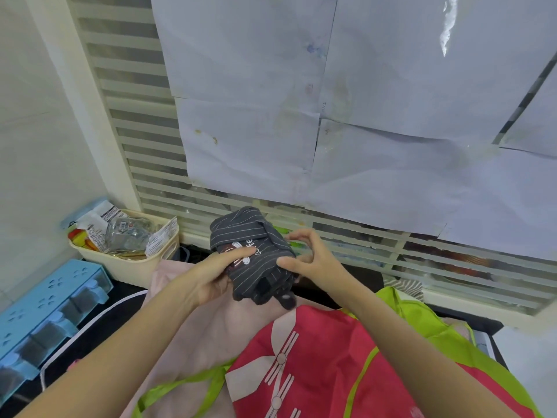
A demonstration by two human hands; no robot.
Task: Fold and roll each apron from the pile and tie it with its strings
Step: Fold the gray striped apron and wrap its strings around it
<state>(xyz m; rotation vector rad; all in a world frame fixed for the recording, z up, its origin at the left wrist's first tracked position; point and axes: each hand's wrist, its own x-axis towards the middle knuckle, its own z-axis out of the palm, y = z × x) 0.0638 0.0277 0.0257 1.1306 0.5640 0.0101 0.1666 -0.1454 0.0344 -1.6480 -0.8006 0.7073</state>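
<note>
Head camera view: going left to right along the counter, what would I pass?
Blue organizer → cream basket of packets → left hand → rolled striped apron → right hand → green apron.

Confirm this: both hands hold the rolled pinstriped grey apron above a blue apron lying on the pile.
Wrong in one respect: the head view shows the left hand and right hand holding the rolled pinstriped grey apron above a red apron, not a blue one.
</note>
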